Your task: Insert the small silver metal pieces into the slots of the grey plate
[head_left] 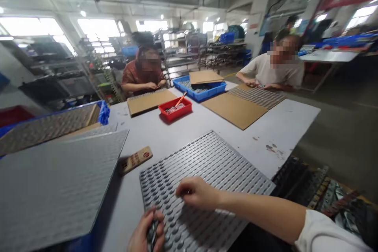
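Note:
A grey board (212, 169) covered in rows of small raised or recessed shapes lies before me on the table. Along its left side, several columns look darker and rounder than the rest. My right hand (197, 193) hovers over or touches this part, thumb and fingers pinched together; whatever small thing is between them is hidden. At the board's lower left edge, my left hand (147, 231) is curled around several small dark metal parts (152, 234). Their exact kind is too small to make out.
A large grey sheet (59, 185) lies at the left, beside a wooden block with red lettering (136, 160). Further back are a red tray (175, 109), a blue bin (199, 90) and brown boards (236, 108). Two people work across the white table (283, 126).

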`<state>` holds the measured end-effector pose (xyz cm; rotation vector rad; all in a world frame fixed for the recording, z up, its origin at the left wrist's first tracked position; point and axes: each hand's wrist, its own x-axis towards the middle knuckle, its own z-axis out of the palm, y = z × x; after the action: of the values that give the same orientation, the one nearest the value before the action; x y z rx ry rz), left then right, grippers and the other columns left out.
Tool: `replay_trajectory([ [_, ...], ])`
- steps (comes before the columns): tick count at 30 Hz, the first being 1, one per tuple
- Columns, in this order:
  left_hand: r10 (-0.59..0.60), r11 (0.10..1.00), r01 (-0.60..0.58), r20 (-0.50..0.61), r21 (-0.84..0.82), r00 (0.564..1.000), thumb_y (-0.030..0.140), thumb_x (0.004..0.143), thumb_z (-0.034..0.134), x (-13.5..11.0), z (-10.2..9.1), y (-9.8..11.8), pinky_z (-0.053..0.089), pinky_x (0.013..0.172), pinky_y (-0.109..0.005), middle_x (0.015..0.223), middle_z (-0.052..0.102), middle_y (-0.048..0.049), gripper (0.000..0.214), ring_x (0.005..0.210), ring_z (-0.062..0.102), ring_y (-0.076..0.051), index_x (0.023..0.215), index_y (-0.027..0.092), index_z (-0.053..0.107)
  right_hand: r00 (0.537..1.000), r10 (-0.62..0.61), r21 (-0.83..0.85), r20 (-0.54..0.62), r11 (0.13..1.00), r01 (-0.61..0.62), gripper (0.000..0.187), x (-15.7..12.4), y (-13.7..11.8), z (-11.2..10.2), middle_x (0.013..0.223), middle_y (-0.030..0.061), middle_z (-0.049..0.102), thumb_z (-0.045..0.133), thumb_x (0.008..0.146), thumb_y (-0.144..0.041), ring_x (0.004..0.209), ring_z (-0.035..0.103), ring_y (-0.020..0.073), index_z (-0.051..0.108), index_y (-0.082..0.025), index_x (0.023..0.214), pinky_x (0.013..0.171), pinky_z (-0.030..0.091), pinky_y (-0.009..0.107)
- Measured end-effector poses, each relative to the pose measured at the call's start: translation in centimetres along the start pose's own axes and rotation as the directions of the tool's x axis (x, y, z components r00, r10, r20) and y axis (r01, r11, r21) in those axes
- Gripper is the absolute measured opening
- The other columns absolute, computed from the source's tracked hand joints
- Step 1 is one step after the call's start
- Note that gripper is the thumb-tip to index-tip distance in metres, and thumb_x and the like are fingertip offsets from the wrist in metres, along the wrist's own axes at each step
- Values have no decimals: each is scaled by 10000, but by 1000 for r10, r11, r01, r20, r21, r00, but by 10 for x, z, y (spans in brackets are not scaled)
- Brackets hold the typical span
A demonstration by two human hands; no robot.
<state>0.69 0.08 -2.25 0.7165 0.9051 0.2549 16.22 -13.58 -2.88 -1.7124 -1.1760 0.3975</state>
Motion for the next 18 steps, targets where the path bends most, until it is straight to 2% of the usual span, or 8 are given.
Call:
replay_trajectory([
  [2, 122, 993, -122, -11, -5, 992, 189, 734, 719, -7, 10, 9, 372, 395, -124, 776, 634, -17, 261, 541, 527, -68, 975, 190, 617, 999, 44, 11, 4, 999, -44, 345, -3, 9, -6, 802, 2, 704, 519, 663, 39, 741, 633, 109, 715, -150, 873, 678, 480, 183],
  [5, 201, 979, -200, 32, -33, 979, 218, 747, 725, -6, 17, 16, 315, 367, -115, 744, 587, -9, 245, 543, 489, -61, 966, 156, 634, 995, 88, 11, 41, 996, -89, 305, -4, 24, -10, 818, 12, 684, 526, 699, 18, 773, 604, 126, 696, -164, 874, 705, 454, 224],
  [6, 219, 974, -218, 14, -54, 976, 218, 737, 735, -4, 16, 17, 299, 360, -112, 744, 577, -8, 254, 545, 481, -57, 962, 146, 641, 994, 93, 7, 61, 996, -93, 288, -3, 27, -10, 811, 10, 672, 533, 713, 4, 758, 589, 127, 692, -171, 877, 697, 444, 232],
  [13, 192, 965, -196, -41, -172, 981, 185, 695, 770, -1, -6, 6, 288, 360, -105, 748, 563, -2, 299, 560, 472, -45, 973, 136, 674, 983, 36, -82, 179, 996, -21, 253, 5, 31, 8, 823, 15, 636, 524, 753, -23, 745, 560, 139, 661, -192, 884, 668, 409, 251],
  [18, 153, 963, -155, -25, -222, 988, 168, 696, 754, -3, -8, 5, 305, 366, -110, 800, 583, -25, 306, 595, 500, -53, 992, 124, 688, 982, -6, -215, 189, 976, 48, 227, 3, 33, 18, 834, 22, 635, 507, 805, -55, 766, 572, 150, 643, -203, 911, 685, 430, 259],
])
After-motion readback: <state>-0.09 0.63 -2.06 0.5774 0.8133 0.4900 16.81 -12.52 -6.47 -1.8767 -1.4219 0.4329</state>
